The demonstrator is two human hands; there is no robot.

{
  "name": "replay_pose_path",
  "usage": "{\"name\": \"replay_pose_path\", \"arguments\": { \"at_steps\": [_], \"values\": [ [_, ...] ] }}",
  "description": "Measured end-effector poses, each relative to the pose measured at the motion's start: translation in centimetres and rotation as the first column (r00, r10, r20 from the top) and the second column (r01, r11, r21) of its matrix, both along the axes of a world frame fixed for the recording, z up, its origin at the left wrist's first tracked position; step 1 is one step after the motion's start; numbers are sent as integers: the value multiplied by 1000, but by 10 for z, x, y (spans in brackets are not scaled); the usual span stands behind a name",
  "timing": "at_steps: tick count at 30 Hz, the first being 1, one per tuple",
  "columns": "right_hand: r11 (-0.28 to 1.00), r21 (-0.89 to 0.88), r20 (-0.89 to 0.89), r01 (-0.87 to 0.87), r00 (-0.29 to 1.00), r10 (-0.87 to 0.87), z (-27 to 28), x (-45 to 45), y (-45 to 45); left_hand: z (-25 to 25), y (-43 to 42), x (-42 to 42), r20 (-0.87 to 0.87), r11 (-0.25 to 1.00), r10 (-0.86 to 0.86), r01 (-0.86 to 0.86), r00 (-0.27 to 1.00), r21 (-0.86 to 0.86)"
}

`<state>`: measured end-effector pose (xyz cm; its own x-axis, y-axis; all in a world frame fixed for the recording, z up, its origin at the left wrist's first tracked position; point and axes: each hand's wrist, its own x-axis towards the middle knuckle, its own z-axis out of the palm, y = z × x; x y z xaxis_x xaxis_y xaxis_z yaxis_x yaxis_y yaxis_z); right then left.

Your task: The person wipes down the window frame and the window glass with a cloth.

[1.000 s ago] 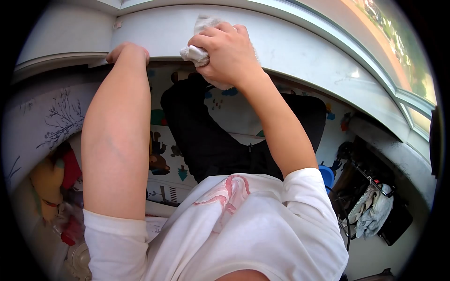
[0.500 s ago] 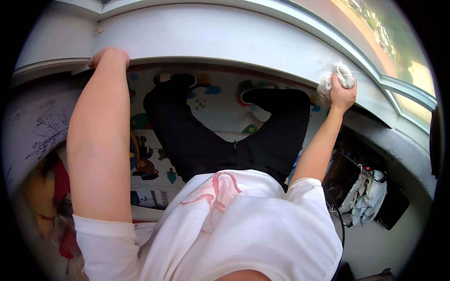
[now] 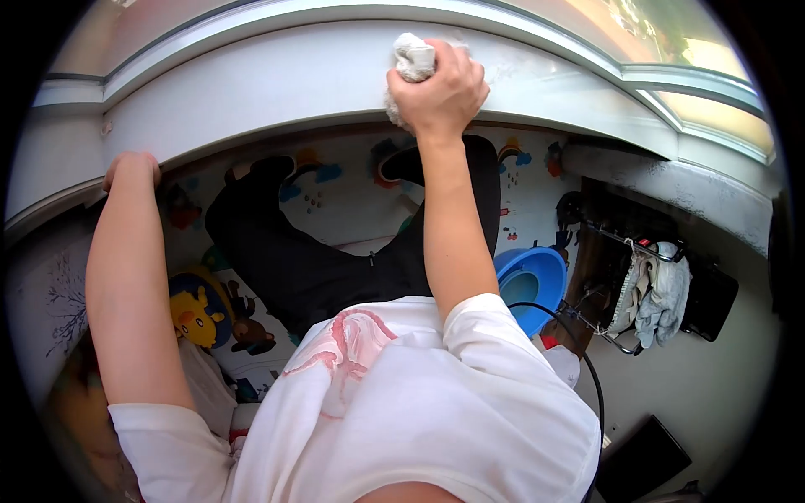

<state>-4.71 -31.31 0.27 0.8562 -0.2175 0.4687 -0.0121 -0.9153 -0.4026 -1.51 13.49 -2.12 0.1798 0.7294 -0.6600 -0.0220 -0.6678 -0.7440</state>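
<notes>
In the head view, my right hand [image 3: 444,90] is closed around a bunched white cloth [image 3: 413,59]. It presses the cloth on the white windowsill [image 3: 277,80], about the middle of its length. My left hand [image 3: 132,168] is hooked over the sill's front edge at the left, its fingers bent and mostly hidden by the wrist. Greyish smudges mark the sill to the right of the cloth.
Window panes [image 3: 713,50] rise behind the sill. A blue basin [image 3: 537,281] stands on the floor to my right, beside a rack with a hanging grey cloth [image 3: 662,298]. A patterned mat [image 3: 352,197] lies beneath my legs.
My right hand has moved left along the sill with the cloth, from its right end to the middle. The view has shifted right, showing the basin. My left hand stays at the edge.
</notes>
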Motion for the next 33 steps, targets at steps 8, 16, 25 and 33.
{"name": "replay_pose_path", "arguments": {
  "at_steps": [8, 16, 25, 33],
  "values": [
    [836, 208, 52, -508, 859, 509, 5, -14, 59, -4, 4, 5, -125, 999, 25, -19, 992, 49],
    [842, 31, 311, -538, 806, 503, -5, -18, 6, -7, 3, 11, -190, 997, 47, -34, 981, 75],
    [998, -45, 258, -51, 964, 61, -24, 6, -190, -9, 11, 9, -234, 993, 103, -87, 967, 78],
    [915, -66, 94, 398, 915, -391, -21, 29, -257, 10, -12, -3, -25, 994, 105, -104, 994, 31]
  ]
}}
